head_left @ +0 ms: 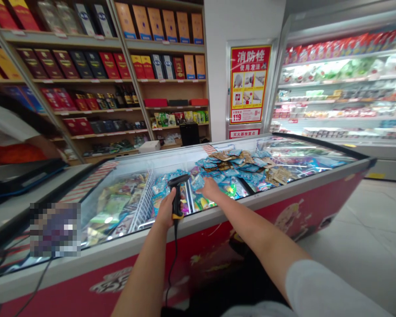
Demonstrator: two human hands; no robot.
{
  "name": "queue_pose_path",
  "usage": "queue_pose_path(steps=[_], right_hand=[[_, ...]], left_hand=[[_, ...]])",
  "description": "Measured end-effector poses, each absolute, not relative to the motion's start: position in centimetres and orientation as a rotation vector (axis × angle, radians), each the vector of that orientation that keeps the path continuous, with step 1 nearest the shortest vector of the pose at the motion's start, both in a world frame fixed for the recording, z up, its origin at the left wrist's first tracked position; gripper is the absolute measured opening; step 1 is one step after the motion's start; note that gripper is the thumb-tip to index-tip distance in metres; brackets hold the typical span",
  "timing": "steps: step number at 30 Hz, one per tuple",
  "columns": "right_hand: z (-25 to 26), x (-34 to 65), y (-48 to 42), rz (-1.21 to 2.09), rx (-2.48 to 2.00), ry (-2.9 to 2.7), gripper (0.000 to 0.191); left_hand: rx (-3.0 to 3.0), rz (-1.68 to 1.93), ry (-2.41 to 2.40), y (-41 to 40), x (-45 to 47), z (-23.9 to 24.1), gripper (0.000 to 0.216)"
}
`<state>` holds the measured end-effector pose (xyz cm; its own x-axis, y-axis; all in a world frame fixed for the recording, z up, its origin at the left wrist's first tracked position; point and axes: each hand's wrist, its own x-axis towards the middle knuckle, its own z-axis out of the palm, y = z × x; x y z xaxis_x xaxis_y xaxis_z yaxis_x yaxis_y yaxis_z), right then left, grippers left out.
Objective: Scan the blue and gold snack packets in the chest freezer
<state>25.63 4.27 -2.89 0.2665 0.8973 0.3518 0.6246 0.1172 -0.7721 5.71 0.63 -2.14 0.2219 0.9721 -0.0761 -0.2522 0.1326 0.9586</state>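
Your left hand (166, 212), centre of the frame, is wrapped firmly around the yellow-and-black handle of a barcode scanner (177, 193). The scanner stands upright with its black head turned toward the right of the frame. Its dark cable (173, 259) hangs from the handle base down across the front of the cabinet.

Your right hand (211, 188), just right of the scanner, reaches over the front rim of the chest freezer (270, 199). Its fingers are closed on the edge of a blue packet (198, 182), which is tilted and sits just beside the scanner head, above the goods in the middle compartment.

The freezer runs across the middle of the frame with a red front. A white wire divider (144, 200) stands left of your left hand, with greenish packs beyond it. A heap of blue and brown packets (240, 165) lies right of centre.

Upper left: wooden shelves (85, 83) of boxed goods. At the left edge, another person's sleeve and arm (16, 132) show above a counter. Upper centre: a red wall notice (249, 83). Upper right: an open chilled display (343, 88); its goods are too blurred to identify.
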Motion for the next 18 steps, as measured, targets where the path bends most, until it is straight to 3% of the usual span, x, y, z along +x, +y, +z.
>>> queue_pose_path(steps=[7, 12, 18], right_hand=[[-3.8, 25.1, 5.5, 0.388, -1.528, -1.251, 0.032], [-4.3, 25.4, 5.6, 0.644, -1.393, -1.106, 0.038], [-4.5, 25.3, 5.8, 0.701, -1.373, -1.089, 0.037]], left_hand=[[1.02, 1.101, 0.97, 0.3, 5.7, -1.8, 0.052], [1.007, 1.12, 0.957, 0.1, 5.7, -1.7, 0.051], [1.006, 1.109, 0.961, 0.3, 5.6, -1.9, 0.052]])
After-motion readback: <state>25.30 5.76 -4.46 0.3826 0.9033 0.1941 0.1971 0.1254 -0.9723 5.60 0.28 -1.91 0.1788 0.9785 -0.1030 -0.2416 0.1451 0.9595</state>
